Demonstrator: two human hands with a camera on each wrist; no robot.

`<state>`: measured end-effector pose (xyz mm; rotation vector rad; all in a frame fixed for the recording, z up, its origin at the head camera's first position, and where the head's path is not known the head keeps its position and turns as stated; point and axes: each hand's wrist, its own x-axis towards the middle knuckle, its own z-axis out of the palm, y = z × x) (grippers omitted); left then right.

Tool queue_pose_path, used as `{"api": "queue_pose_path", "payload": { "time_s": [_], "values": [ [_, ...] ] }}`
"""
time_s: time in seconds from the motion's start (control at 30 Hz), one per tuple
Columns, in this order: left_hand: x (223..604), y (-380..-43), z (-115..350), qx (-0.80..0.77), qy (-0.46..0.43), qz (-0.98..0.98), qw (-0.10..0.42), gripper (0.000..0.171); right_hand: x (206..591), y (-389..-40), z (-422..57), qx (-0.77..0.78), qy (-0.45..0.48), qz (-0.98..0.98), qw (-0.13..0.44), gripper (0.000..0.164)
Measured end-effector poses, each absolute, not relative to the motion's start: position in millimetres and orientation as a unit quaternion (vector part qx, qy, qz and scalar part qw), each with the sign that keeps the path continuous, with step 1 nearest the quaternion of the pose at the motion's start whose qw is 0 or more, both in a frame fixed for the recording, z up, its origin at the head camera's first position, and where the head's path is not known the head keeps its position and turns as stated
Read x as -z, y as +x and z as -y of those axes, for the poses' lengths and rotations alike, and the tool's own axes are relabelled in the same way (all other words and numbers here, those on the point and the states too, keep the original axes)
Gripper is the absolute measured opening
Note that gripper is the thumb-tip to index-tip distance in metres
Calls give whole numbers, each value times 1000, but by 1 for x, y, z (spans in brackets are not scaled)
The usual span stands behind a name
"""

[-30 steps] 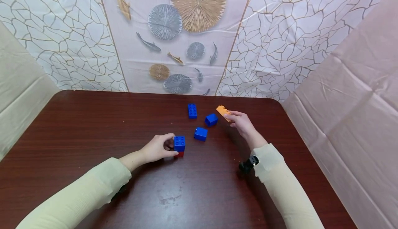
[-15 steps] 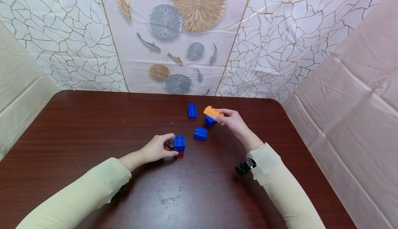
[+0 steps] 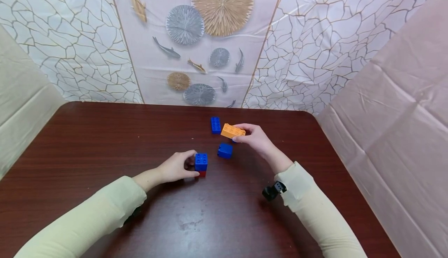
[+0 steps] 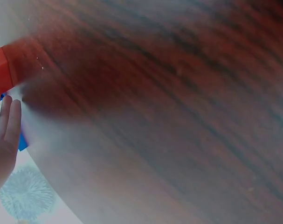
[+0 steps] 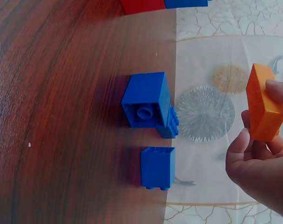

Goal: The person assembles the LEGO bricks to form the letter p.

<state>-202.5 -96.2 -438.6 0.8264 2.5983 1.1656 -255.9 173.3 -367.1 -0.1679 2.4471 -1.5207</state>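
My left hand point(image 3: 175, 167) holds a small stack between thumb and fingers: a blue toy building block point(image 3: 201, 161) on top of a red block point(image 3: 202, 174), standing on the table. In the left wrist view the red block point(image 4: 0, 72) and part of the left hand point(image 4: 3, 144) show at the left edge. An orange building block point(image 3: 231, 130) is pinched in my right hand point(image 3: 258, 139), raised above the table's far side. Beneath it a blue block point(image 5: 157, 168) lies on its side, mostly hidden in the head view but plain in the right wrist view.
Another blue block point(image 3: 225, 150) lies on its side just right of the stack. Farther back, a longer blue block point(image 3: 215, 125) rests studs up. The dark wooden table point(image 3: 105, 141) ends at a patterned cloth backdrop point(image 3: 196, 36), with pale cloth walls point(image 3: 392, 106) at the sides.
My right hand has carried the orange block leftward, over the lying blue block, and turned it so its studs face up more. The left hand and stack stay put.
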Motion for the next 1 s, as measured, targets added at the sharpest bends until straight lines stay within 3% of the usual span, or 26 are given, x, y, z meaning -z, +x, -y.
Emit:
{"api": "queue_pose_path", "payload": {
  "time_s": [0.53,0.8,1.0],
  "values": [
    [430,-200,91,-421,237,-873,62,52,360,-240,-152,474,-112,-863,135,42],
    [427,-199,88,-446,244,-860,32,35,360,-233,-144,467,-137,-861,147,41],
    [427,-203,88,-458,238,-856,32,33,359,-229,-138,479,-157,-849,160,41]
  ]
}}
